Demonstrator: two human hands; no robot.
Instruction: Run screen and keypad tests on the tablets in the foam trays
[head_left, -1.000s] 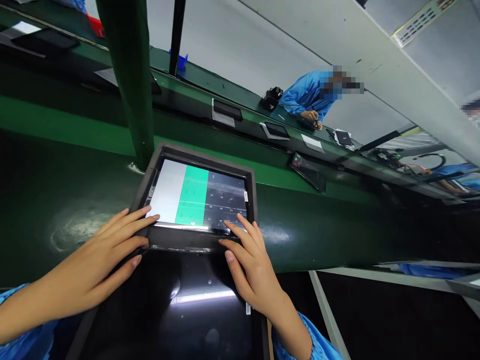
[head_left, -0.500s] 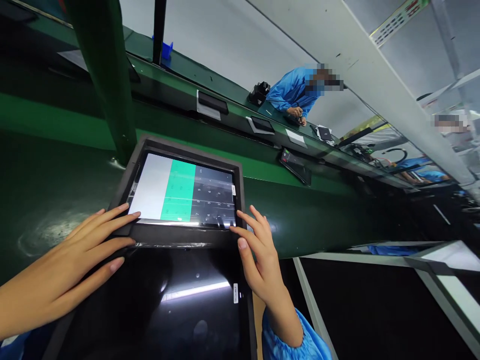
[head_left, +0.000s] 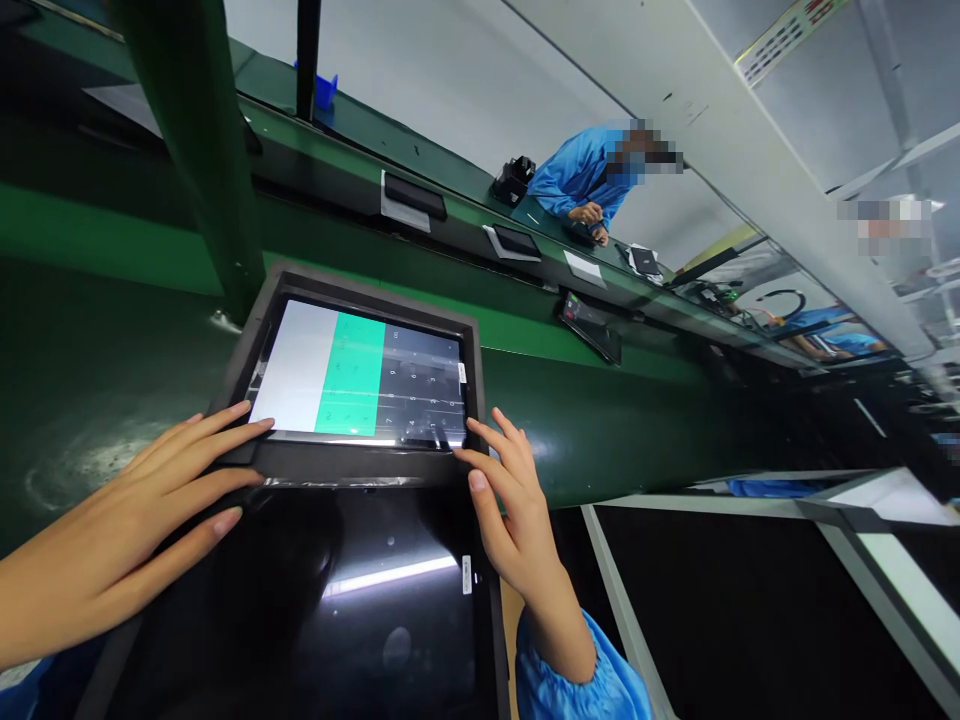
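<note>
A lit tablet lies in a dark grey foam tray on the green conveyor belt; its screen shows a white panel, a green panel and a dark keypad. My left hand lies flat with fingers spread on the tray's near left corner, fingertips at the screen's edge. My right hand rests with spread fingers at the tray's near right corner, touching the screen's lower right edge. Closer to me lies a second, dark tablet with a glossy screen.
A green post rises just behind the tray. Across the belt several devices lie on a far shelf, and a person in a blue coat works there. A grey-framed black panel sits to my right.
My right hand has slid from the keypad area to the tray's right corner. The view has shifted slightly; the left hand keeps its place on the tray.
</note>
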